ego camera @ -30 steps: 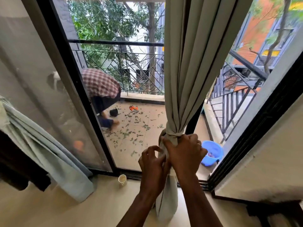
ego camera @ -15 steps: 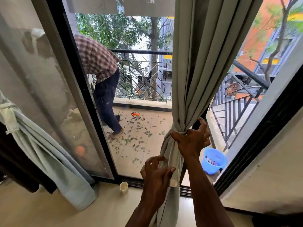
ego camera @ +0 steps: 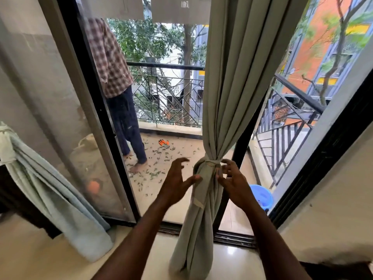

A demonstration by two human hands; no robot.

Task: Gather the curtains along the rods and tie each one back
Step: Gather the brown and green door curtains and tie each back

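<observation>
The grip is gone: the right hand (ego camera: 232,178) no longer pinches the grey curtain (ego camera: 232,77) at its tie (ego camera: 210,163), and the left hand (ego camera: 176,179) no longer holds the cloth below it. Both hover with fingers spread wide and holding nothing, the left at 9 o'clock of the knot, the right at 3 o'clock. The left thumb tip lies right at the fold, touching or just short; I cannot tell through the blur. The curtain hangs on its own in the middle of the doorway, bunched tight under the tie, its tail reaching the floor, so I'd judge this one finished. At 8 o'clock the pale blue curtain (ego camera: 52,190) looks bound too, against the sliding door (ego camera: 60,110). For moving off, the dark door frame (ego camera: 333,150) stands close at 3 o'clock, a blue bucket (ego camera: 262,196) sits outside just beyond the right wrist, and the floor track (ego camera: 234,238) runs under the forearms. Open room lies back toward 6 o'clock, inside.
</observation>
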